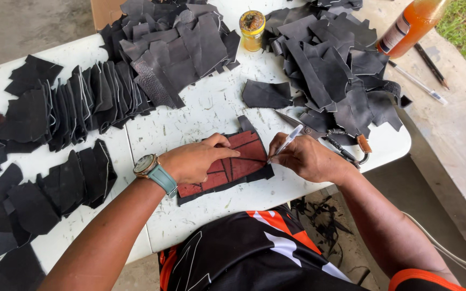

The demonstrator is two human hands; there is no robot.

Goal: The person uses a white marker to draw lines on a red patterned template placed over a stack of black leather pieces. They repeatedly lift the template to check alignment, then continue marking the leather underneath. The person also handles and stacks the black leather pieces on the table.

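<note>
My left hand (197, 160) presses flat on a red cardboard pattern (242, 154) that lies over a black leather piece (254, 175) near the front edge of the white table (200, 116). My right hand (304, 157) grips a silver pen (288, 141), with its tip touching the right edge of the pattern. A watch with a teal strap (152, 170) is on my left wrist.
Piles of black leather cutouts (173, 43) cover the table's back and left. Scissors (330, 139) lie just behind my right hand. A small yellow jar (252, 24) stands at the back. An orange bottle (408, 27) and pens (419, 83) rest on the concrete ledge.
</note>
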